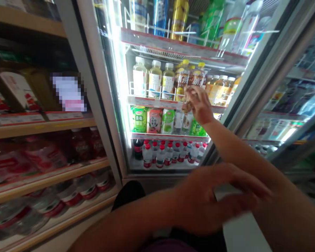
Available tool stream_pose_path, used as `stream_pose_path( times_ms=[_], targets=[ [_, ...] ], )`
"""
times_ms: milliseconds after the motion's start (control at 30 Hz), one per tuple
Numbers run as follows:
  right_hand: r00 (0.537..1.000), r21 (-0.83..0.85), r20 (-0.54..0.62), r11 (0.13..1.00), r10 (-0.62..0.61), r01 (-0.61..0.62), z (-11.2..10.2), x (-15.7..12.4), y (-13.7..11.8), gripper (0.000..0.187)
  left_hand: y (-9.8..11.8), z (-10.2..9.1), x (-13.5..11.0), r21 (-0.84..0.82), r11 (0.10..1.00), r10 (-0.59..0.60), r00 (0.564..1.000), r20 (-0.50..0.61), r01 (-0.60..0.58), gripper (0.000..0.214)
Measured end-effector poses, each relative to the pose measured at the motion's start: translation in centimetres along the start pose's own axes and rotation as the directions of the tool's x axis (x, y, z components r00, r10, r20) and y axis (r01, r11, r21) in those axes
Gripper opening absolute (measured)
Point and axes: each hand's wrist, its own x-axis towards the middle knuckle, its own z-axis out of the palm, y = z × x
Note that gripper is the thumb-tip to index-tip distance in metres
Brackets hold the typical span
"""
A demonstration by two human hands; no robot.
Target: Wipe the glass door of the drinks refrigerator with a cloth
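Observation:
My right hand (198, 104) reaches into the open drinks fridge, at the front edge of the shelf (152, 102) that carries pale yellow bottles (154, 78) and amber tea bottles (196, 77). Its fingers are curled at the shelf rail in front of an amber bottle, and whether they hold anything is unclear. My left hand (215, 199) hovers low in the foreground, crossing under my right forearm. It is smeared by motion, with fingers stretched out to the right and nothing seen in them.
The fridge door (275, 87) stands open on the right. Lower fridge shelves carry green and pink cartons (147, 120) and red-capped water bottles (170, 154). Wooden shelves (42, 126) on the left carry boxes and packed water bottles.

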Motion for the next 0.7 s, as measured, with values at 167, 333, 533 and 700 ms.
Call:
stream_pose_path(
  times_ms=[167,333,533,700],
  targets=[
    [0.980,-0.067,0.162,0.990,-0.114,0.126,0.0,-1.9,-0.1,0.069,-4.8,-0.7,1.6,0.207,0.978,0.019,0.983,-0.184,0.020,0.048],
    [0.978,-0.106,0.169,0.985,-0.120,0.140,-0.2,-2.0,0.7,0.053,-10.7,-3.6,5.4,0.413,0.906,0.067,0.933,-0.354,0.091,0.056],
    [0.979,-0.057,0.063,0.978,-0.195,0.199,1.4,-3.7,0.9,0.057,-14.9,-4.6,7.2,0.431,0.891,-0.005,0.951,-0.311,0.145,0.065],
    [0.989,-0.088,-0.141,0.996,-0.043,0.031,0.4,-0.1,3.0,0.056,-15.1,-4.2,6.8,0.465,0.871,-0.009,0.952,-0.306,0.157,0.067]
  ],
)
